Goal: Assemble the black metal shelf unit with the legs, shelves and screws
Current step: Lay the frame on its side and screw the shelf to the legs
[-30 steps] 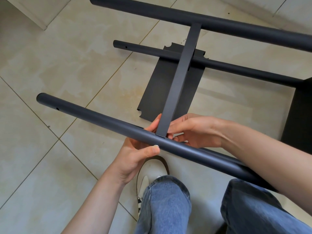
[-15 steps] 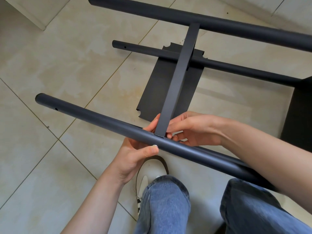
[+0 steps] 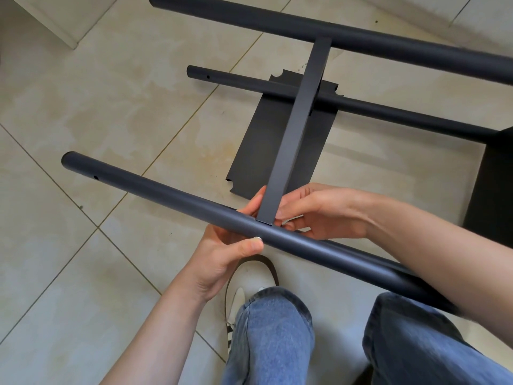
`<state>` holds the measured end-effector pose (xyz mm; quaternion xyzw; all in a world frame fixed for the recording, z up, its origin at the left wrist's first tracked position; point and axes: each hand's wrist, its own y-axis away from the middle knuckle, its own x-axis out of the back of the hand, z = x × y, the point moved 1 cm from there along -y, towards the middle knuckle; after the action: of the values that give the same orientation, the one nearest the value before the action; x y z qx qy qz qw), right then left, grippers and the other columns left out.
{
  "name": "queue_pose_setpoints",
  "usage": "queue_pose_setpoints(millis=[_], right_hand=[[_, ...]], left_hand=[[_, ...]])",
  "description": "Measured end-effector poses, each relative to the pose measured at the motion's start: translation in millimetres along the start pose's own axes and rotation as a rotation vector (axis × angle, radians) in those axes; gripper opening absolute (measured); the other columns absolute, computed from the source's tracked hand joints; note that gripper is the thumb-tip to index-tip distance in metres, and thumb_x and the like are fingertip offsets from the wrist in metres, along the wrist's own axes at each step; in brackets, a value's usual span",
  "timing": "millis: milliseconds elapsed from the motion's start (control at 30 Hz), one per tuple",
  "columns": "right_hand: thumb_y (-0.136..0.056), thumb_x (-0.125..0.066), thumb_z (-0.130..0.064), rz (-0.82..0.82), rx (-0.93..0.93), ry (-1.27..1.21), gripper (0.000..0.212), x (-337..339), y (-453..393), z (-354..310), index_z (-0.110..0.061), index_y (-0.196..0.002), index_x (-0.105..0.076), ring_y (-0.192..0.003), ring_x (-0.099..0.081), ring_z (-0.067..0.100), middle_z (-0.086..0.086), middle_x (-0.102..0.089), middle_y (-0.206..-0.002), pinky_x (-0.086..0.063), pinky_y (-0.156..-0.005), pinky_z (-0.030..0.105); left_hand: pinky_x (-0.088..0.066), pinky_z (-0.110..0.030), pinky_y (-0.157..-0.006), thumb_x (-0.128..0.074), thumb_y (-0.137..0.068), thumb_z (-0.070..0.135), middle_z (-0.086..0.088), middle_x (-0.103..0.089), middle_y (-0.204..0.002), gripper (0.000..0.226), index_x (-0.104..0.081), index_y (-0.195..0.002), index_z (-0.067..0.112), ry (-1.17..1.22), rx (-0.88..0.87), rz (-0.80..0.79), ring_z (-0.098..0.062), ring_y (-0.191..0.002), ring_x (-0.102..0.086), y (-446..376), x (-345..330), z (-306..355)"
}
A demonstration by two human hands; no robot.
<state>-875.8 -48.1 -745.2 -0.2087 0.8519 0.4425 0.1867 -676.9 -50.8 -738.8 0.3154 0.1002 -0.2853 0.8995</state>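
A black round leg (image 3: 155, 194) lies crosswise in front of me, a screw hole near its left end. A flat black crossbar (image 3: 299, 126) runs from this leg up to a second thick leg (image 3: 361, 43) at the top. My left hand (image 3: 224, 245) grips the near leg from below, thumb beside a small silver screw head (image 3: 258, 238). My right hand (image 3: 319, 211) pinches the crossbar's lower end where it meets the leg. A thinner-looking third leg (image 3: 388, 111) lies on the floor over a flat black shelf panel (image 3: 277, 140).
The floor is beige tile (image 3: 97, 107). Another black shelf panel (image 3: 494, 184) stands at the right edge. My knees in blue jeans (image 3: 272, 337) and a white shoe (image 3: 238, 295) are under the near leg. A pale furniture edge (image 3: 55, 26) sits at the top left.
The hands and frame have barely moved; my left thumb has slid slightly along the near leg, and a small silver screw head now shows beside it.
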Motion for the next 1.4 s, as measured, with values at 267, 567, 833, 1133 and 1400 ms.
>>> queue_pose_setpoints(millis=[267,567,833,1133,1400], right_hand=[[-0.088,-0.068,-0.025,0.037,0.001,0.026,0.028,-8,-6,4,-0.006,-0.109,-0.074,-0.082,-0.057,0.018,0.009,-0.064,-0.095,-0.049,-0.078,0.026],[-0.094,-0.063,-0.018,0.015,0.003,0.029,0.029,-3,-2,2,-0.017,-0.068,-0.076,-0.069,-0.057,0.014,0.001,-0.065,-0.073,-0.046,-0.072,0.027],[-0.083,-0.070,-0.029,0.023,0.038,0.013,0.015,-8,-2,2,-0.022,-0.072,-0.077,-0.073,-0.055,0.014,-0.001,-0.064,-0.078,-0.044,-0.075,0.027],[-0.091,-0.064,-0.011,0.030,0.011,-0.050,0.015,0,-5,4,-0.013,-0.082,-0.076,-0.072,-0.058,0.016,0.004,-0.067,-0.081,-0.047,-0.078,0.031],[-0.086,-0.069,-0.025,0.054,0.018,0.015,0.011,-12,-6,3,-0.017,-0.085,-0.077,-0.076,-0.058,0.016,0.007,-0.064,-0.091,-0.049,-0.077,0.028]], left_hand=[[-0.051,-0.018,-0.090,-0.096,-0.056,0.038,0.003,-0.076,-0.113,0.068,-0.071,-0.119,0.044,-0.007,-0.014,-0.008,-0.011,-0.110,-0.069,-1,-1,0],[-0.051,-0.018,-0.091,-0.095,-0.056,0.038,0.002,-0.076,-0.112,0.069,-0.071,-0.121,0.043,-0.002,-0.016,-0.007,-0.011,-0.110,-0.069,-1,1,-1],[-0.051,-0.021,-0.092,-0.096,-0.058,0.035,-0.002,-0.075,-0.115,0.073,-0.069,-0.126,0.037,0.011,-0.014,0.000,-0.015,-0.113,-0.068,-2,2,-3],[-0.051,-0.020,-0.092,-0.096,-0.057,0.036,-0.001,-0.074,-0.119,0.072,-0.070,-0.124,0.039,0.013,-0.006,0.006,-0.015,-0.116,-0.067,-3,3,-4],[-0.051,-0.025,-0.094,-0.097,-0.056,0.032,-0.007,-0.074,-0.117,0.080,-0.066,-0.129,0.034,0.015,0.002,0.026,-0.022,-0.117,-0.066,-4,7,-7]])
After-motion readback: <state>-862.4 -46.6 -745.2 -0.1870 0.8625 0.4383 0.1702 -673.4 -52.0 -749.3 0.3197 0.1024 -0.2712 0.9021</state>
